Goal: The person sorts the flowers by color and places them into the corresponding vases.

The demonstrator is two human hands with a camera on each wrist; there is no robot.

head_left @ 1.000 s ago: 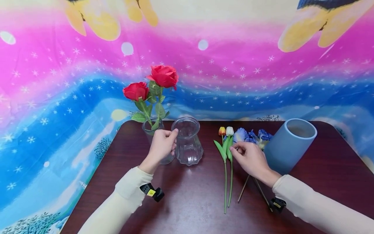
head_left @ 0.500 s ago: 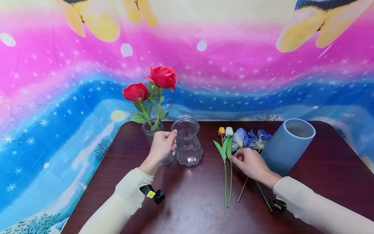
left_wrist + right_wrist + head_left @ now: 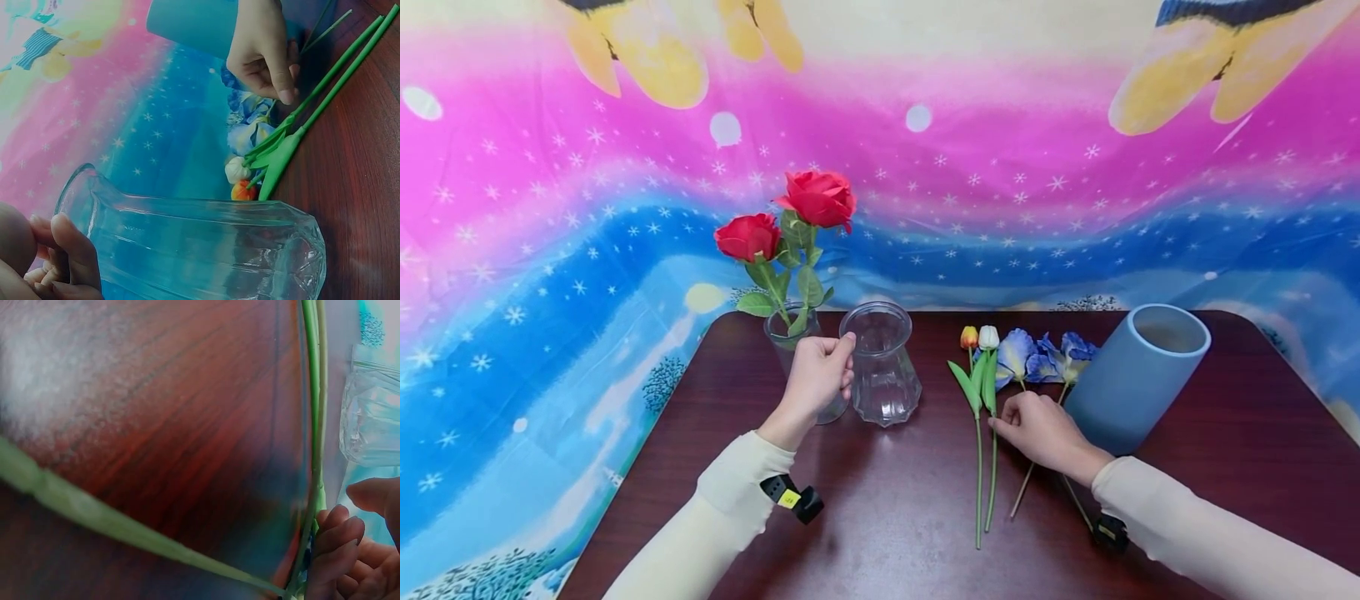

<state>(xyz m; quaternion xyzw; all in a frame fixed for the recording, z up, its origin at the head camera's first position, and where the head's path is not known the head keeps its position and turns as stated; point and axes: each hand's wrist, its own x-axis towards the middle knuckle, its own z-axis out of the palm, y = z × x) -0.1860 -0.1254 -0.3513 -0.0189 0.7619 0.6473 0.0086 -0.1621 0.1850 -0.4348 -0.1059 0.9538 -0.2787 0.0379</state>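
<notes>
My left hand (image 3: 816,379) is at the rim of a wide clear glass vase (image 3: 883,383), its thumb and curled fingers gripping the rim's left edge. Behind that hand stands a slimmer glass vase (image 3: 781,325) with two red roses (image 3: 817,200) in it. My right hand (image 3: 1041,429) hovers over the stems with fingers loosely bent, the thumb tip beside the stem of the white tulip (image 3: 988,337). An orange tulip (image 3: 969,337) lies to its left. In the right wrist view, a gap shows between thumb and fingers. Blue flowers (image 3: 1017,354) lie just beyond the right hand, their stems partly hidden under it.
A blue-grey vase (image 3: 1131,383) stands right of the blue flowers. Dark brown table (image 3: 880,533) underneath, with a colourful printed cloth (image 3: 1000,175) hanging behind its far edge.
My right hand has moved down along the tulips, from their leaves to the stem, showing more of the blue flowers. The left hand and the glass vase have stayed put.
</notes>
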